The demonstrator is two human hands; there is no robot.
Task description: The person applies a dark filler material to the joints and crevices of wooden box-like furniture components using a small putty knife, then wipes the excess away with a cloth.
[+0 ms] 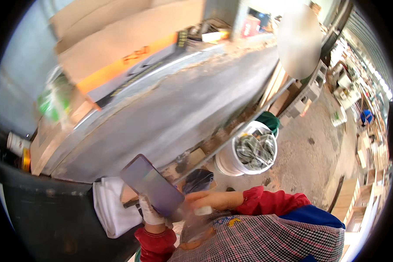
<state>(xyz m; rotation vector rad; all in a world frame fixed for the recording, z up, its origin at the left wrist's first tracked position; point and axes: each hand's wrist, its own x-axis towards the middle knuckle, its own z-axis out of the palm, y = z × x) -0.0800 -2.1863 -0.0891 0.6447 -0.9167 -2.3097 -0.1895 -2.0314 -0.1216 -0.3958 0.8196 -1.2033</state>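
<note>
Concrete floor (308, 153) beyond, phone (155, 185) between both hands (151, 213) (212, 200)

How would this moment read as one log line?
left hand: holding phone | right hand: at phone's near end, grip unclear | nearby: folded white cloth, white bucket

Lettering (136, 53) on cardboard box (113, 46), checked apron (270, 236).

Your phone (153, 185) is too blurred for you to read, and it hides part of your left hand (152, 215). Your right hand (218, 200) blurs near its corner, so you can't tell whether they touch. Cloth (255, 150) hides the bucket's (227, 160) inside, the view's lower edge cuts off your apron (262, 238), and far-right clutter (347, 97) is too small to tell.
</note>
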